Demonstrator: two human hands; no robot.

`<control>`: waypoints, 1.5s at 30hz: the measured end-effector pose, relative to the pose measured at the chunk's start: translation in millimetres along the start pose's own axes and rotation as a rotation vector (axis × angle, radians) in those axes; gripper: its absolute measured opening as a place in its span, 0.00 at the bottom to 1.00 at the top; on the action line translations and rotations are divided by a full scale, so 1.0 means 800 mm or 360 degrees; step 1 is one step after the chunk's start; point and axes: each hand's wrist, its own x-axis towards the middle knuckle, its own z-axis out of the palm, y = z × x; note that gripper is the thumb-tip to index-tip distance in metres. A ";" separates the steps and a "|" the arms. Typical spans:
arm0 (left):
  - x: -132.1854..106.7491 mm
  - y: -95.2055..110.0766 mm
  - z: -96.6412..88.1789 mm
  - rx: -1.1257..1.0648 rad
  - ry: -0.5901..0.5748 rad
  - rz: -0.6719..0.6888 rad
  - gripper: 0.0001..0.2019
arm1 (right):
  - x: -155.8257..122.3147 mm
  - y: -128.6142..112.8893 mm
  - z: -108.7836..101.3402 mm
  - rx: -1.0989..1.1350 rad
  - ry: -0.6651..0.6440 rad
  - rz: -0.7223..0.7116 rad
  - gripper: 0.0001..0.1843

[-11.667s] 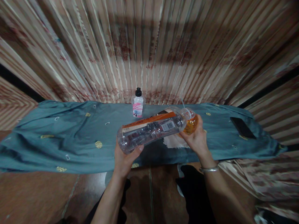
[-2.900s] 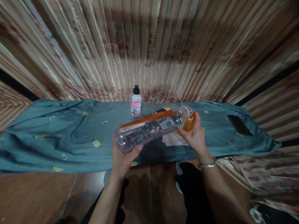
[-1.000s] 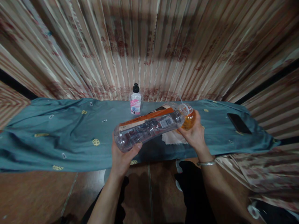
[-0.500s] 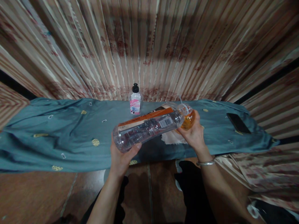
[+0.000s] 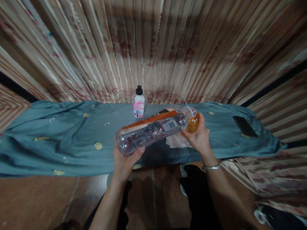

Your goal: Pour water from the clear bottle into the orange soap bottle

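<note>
My left hand is closed round the base of a clear plastic bottle with an orange and black label and a barcode. The bottle lies tilted, its neck up and to the right. My right hand grips a container of amber liquid, partly hidden behind the bottle's neck. Whether the bottle's mouth touches that container I cannot tell. Below them, a white cloth or tissue lies on the bench. Behind the big bottle stands a small clear bottle with a black cap and pink label.
A teal patterned cloth covers the long bench. A dark phone lies toward its right end. Striped curtains hang directly behind and at the sides. Brown floor tiles show below the front edge.
</note>
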 end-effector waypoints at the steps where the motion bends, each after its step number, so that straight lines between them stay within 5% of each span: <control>1: 0.000 0.001 0.001 -0.0003 0.0012 -0.0001 0.37 | 0.000 0.000 0.000 0.0003 0.0001 -0.0010 0.62; 45: 0.001 0.004 -0.001 0.0022 -0.0014 0.0009 0.39 | -0.001 0.001 0.003 -0.0023 0.0021 -0.0024 0.61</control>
